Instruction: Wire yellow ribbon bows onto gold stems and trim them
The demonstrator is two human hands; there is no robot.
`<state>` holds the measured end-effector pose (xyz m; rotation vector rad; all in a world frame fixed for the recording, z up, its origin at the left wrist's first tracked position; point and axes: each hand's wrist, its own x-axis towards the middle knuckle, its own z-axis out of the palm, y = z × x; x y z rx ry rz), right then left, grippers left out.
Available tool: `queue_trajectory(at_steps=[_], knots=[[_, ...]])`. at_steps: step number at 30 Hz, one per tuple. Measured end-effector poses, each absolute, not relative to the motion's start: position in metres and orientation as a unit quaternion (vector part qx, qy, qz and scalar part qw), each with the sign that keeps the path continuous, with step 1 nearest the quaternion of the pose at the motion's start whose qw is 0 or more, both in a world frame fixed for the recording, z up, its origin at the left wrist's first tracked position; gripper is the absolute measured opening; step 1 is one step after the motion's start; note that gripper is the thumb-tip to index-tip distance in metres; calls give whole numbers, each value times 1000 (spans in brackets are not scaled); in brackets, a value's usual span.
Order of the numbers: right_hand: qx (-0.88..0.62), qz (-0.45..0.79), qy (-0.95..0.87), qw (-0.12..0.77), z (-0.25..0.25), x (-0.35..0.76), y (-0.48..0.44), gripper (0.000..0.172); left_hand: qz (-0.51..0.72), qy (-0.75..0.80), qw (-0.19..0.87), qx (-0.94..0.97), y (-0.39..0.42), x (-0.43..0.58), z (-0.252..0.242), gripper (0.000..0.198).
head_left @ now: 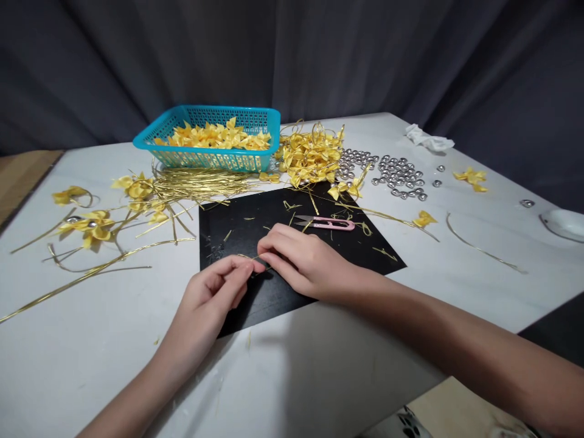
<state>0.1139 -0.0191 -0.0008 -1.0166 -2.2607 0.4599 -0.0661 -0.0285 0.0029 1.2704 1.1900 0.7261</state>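
Note:
Over the black mat (255,310) my two hands meet, fingertips close together. My left hand (219,283) pinches a thin gold cord (249,257) between thumb and forefinger. The fingers of my right hand (301,258) are closed on the same cord, just to the right; part of it is hidden behind them. Just beyond my right hand lie pink-handled thread snips (331,224), blades pointing left. Short gold cord clippings (292,205) are scattered over the mat.
A blue basket (207,159) of yellow ribbon flowers stands at the back left. Gold cords (201,184) lie before it. To its right are piled yellow flowers (310,152) and silver beads (401,176). A crumpled tissue (429,139) and white dish (566,225) lie farther right.

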Motion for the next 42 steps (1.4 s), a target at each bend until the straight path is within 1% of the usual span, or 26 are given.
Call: queue_trajectory(at_steps=[4, 8, 16, 20, 23, 26, 30, 34, 37, 39, 40, 42], knots=[[-376, 182, -852, 315, -2, 114, -19, 16, 344, 514, 612, 492, -29, -66, 3, 32], [-365, 179, -852, 331, -3, 113, -21, 16, 352, 520, 631, 455, -29, -66, 5, 35], [-374, 165, -854, 321, -2, 110, -22, 15, 380, 514, 650, 412, -26, -68, 8, 26], [-376, 123, -863, 315, -1, 110, -24, 18, 398, 527, 634, 402, -28, -66, 7, 28], [-373, 49, -882, 284, -2, 111, -25, 23, 399, 541, 616, 411, -29, -65, 6, 27], [-365, -4, -896, 255, -4, 112, -25, 23, 387, 550, 601, 432, -30, -65, 3, 24], [-361, -2, -900, 245, -3, 112, -26, 24, 381, 562, 563, 472, -31, -63, 1, 20], [-379, 68, -877, 286, -1, 111, -26, 21, 375, 560, 536, 509, -31, -61, 5, 17], [-383, 174, -832, 361, -1, 109, -25, 13, 364, 554, 534, 525, -32, -60, 7, 15], [-414, 282, -765, 405, -2, 105, -24, 8, 372, 543, 535, 529, -31, -61, 8, 13], [-435, 349, -722, 409, -1, 104, -24, 9, 376, 536, 539, 530, -31, -61, 7, 12], [-464, 488, -635, 379, 0, 101, -23, 14, 382, 524, 548, 528, -30, -62, 6, 12]])
